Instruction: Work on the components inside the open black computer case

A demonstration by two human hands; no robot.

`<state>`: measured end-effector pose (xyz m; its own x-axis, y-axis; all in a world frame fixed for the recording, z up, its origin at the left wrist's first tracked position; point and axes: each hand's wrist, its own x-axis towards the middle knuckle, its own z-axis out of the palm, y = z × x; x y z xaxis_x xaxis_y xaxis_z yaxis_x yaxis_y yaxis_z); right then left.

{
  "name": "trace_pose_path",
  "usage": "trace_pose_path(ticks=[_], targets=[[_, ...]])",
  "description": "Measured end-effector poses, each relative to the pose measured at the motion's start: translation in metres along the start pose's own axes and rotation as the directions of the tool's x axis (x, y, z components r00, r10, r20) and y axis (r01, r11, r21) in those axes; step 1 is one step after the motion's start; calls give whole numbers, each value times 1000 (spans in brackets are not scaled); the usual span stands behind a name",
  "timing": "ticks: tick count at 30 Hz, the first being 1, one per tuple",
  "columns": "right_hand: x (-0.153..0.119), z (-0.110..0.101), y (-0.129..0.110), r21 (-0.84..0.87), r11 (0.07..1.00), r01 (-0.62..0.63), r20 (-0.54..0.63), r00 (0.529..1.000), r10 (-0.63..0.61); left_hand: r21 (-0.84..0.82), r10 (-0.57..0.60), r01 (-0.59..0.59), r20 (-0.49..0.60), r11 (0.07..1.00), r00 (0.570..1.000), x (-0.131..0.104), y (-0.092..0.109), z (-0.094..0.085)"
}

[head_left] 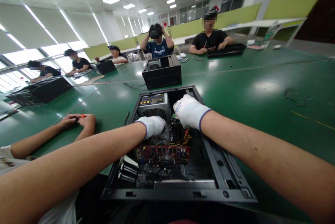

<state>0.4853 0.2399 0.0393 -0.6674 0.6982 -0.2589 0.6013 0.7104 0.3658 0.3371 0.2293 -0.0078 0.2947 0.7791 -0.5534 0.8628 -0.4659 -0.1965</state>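
Observation:
Both my hands wear white gloves and reach into an open black computer case (222, 178) lying on its side. My left hand (154, 126) is over the motherboard (167, 135), just below the power supply (154, 103); its fingers point down among the parts and are hidden. My right hand (188, 112) is closed, knuckles up, to the right of the power supply; whatever its fingers hold is hidden. Red, yellow and black cables (186, 136) run below it. Nearer to me, a red circuit card (164, 155) sits across the board.
A co-worker's hands (78, 119) rest on the green table (261, 88) close to my left arm, holding something with orange on it. Another open computer case (162, 72) stands just ahead. Several people sit around the table with more cases. A thin yellow cable (312, 118) lies at right.

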Motion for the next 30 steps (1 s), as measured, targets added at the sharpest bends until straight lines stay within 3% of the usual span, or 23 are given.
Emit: trace_pose_path(ticks=[16,30], targets=[[1,1,0,47,999,-11,-22,1000,12,22,-3,3,-11,1000,1000,-2,3,-3],[-2,-4,-1,-12,999,-32,12,999,32,35,-11,11,5,999,1000,-1,2,-4]])
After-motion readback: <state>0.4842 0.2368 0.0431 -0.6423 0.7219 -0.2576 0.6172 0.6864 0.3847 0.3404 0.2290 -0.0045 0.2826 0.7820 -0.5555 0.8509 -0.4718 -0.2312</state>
